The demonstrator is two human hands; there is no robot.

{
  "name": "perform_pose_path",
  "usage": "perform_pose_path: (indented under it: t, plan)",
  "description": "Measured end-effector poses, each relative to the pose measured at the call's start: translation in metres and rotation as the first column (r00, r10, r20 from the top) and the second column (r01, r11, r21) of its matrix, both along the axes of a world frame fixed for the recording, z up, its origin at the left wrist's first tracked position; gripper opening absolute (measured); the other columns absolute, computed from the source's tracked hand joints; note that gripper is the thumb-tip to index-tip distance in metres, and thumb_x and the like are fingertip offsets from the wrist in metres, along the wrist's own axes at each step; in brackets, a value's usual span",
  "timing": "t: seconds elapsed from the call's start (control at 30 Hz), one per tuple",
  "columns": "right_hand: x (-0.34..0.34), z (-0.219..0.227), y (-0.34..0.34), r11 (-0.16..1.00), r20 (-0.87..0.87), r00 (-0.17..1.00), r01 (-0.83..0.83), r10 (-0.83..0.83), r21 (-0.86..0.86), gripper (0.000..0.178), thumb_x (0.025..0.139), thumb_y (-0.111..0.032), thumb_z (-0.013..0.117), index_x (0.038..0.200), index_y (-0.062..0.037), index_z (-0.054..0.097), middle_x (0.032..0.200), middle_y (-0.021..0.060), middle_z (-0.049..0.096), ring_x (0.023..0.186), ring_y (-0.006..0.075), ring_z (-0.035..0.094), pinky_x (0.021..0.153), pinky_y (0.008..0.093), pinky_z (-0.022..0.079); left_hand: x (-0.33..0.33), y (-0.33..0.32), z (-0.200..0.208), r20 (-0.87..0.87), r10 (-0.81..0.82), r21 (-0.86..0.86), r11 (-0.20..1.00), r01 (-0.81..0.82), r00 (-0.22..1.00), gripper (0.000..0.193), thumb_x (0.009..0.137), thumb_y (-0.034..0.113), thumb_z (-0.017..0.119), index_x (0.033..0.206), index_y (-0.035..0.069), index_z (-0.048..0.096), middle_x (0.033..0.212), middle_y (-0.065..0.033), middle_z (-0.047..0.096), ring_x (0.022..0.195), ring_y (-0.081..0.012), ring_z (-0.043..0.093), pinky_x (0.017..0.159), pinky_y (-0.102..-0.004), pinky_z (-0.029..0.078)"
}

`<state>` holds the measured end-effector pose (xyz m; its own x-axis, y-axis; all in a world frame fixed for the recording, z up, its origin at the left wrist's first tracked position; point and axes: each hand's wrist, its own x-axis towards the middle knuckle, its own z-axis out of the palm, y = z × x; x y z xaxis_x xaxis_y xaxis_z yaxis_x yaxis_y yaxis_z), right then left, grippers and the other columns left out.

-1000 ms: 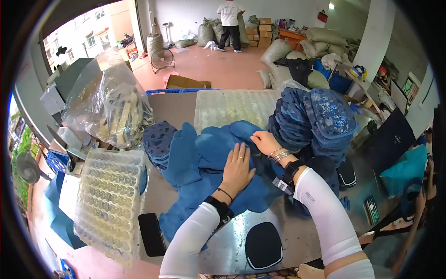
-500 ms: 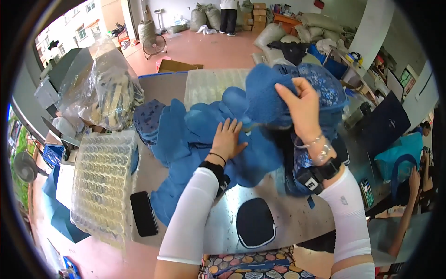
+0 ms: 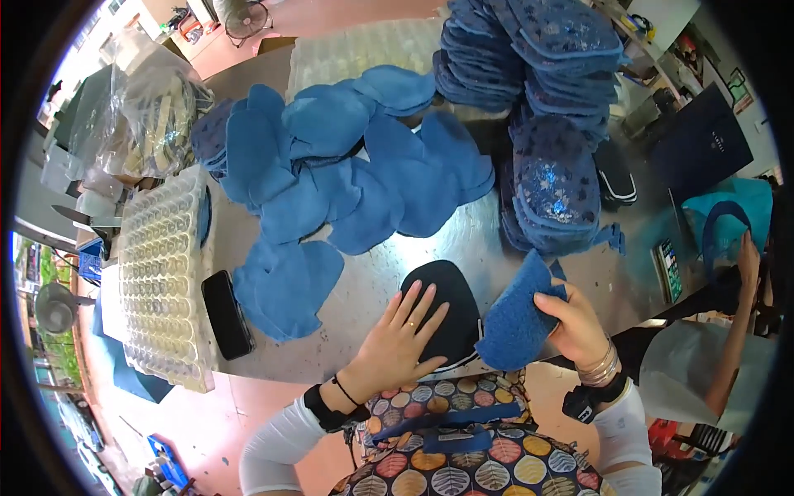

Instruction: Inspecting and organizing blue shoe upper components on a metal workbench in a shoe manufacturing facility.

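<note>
My left hand (image 3: 403,335) lies flat with spread fingers on a black rounded fabric piece (image 3: 442,289) with a white edge, near the table's front. Just right of it, my right hand (image 3: 571,322) pinches a blue fuzzy fabric piece (image 3: 514,322), which is bent and held up beside the black one. Loose blue rounded fabric pieces (image 3: 364,202) overlap across the middle of the table. A smaller group of blue pieces (image 3: 285,285) lies to the left of the black piece.
Tall stacks of dark-blue patterned pieces (image 3: 556,186) stand at the right. A phone (image 3: 227,314) lies left, beside a clear plastic tray of round cups (image 3: 165,281). Another phone (image 3: 667,269) rests at the right edge. A person's arm (image 3: 736,331) holds a teal bag nearby.
My right hand has brought the blue piece from the far right down to the front. My left hand has moved off the blue pile onto the black piece. The view has tilted nearer.
</note>
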<state>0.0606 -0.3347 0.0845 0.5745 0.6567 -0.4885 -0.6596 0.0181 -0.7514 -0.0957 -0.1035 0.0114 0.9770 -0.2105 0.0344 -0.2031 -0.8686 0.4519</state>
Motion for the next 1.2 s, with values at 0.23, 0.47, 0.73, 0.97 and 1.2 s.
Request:
perform_pose_path:
  t: [0.23,0.47,0.73,0.97,1.2]
  plan:
    - [-0.027,-0.021,0.009,0.991,0.111,0.988,-0.111,0.103,0.074,0.036,0.082,-0.004,0.07,0.117,-0.001,0.059,0.112,0.0042,0.064,0.102,0.0117,0.058,0.092,0.0301,0.046,-0.014,-0.017,-0.002,-0.009,-0.149,-0.559,0.82,0.119,0.989,0.075,0.092,0.048,0.054,0.141,-0.006,0.036,0.15,-0.025,0.03,0.14,-0.0374,0.026,0.114,-0.0471,0.022]
    - [-0.039,-0.039,0.029,0.865,0.415,0.78,-0.31,0.468,-0.393,0.021,0.088,-0.017,0.069,0.097,-0.0016,0.059,0.067,0.0,0.061,0.059,0.0064,0.054,0.054,0.026,0.043,-0.028,-0.027,0.024,-0.528,0.17,-0.832,0.089,-0.547,0.832,0.039,0.091,-0.005,0.058,0.13,-0.003,0.048,0.087,-0.0002,0.063,0.06,-0.0014,0.05,0.052,-0.015,0.037]
    - [-0.041,-0.052,0.048,0.845,0.645,0.616,-0.066,0.452,-0.53,0.021,0.088,-0.02,0.069,0.087,-0.0018,0.057,0.057,0.0107,0.054,0.046,0.0181,0.053,0.046,0.0297,0.039,-0.026,-0.032,0.009,-0.457,0.465,-0.609,0.458,-0.647,0.759,0.058,0.083,0.004,0.072,0.134,0.0,0.045,0.068,0.0018,0.056,0.055,-0.0045,0.052,0.05,-0.0222,0.044]
    - [-0.027,-0.058,0.055,0.83,0.663,0.603,0.003,0.444,-0.558,0.023,0.087,-0.021,0.07,0.086,-0.0011,0.057,0.056,0.0096,0.054,0.045,0.0186,0.053,0.046,0.0301,0.039,-0.01,-0.029,-0.002,-0.265,0.535,-0.553,0.597,-0.581,0.802,0.068,0.08,0.008,0.074,0.138,0.001,0.04,0.056,-0.0046,0.053,0.045,-0.016,0.055,0.044,-0.0282,0.044]
    - [-0.025,-0.062,0.057,0.827,0.662,0.606,0.013,0.44,-0.562,0.022,0.087,-0.019,0.07,0.085,-0.0014,0.056,0.056,0.0095,0.055,0.045,0.0184,0.053,0.045,0.0299,0.039,-0.007,-0.03,0.001,-0.31,0.555,-0.539,0.566,-0.624,0.772,0.07,0.078,0.006,0.076,0.137,0.002,0.04,0.056,-0.0048,0.056,0.047,-0.0128,0.057,0.048,-0.0249,0.045]
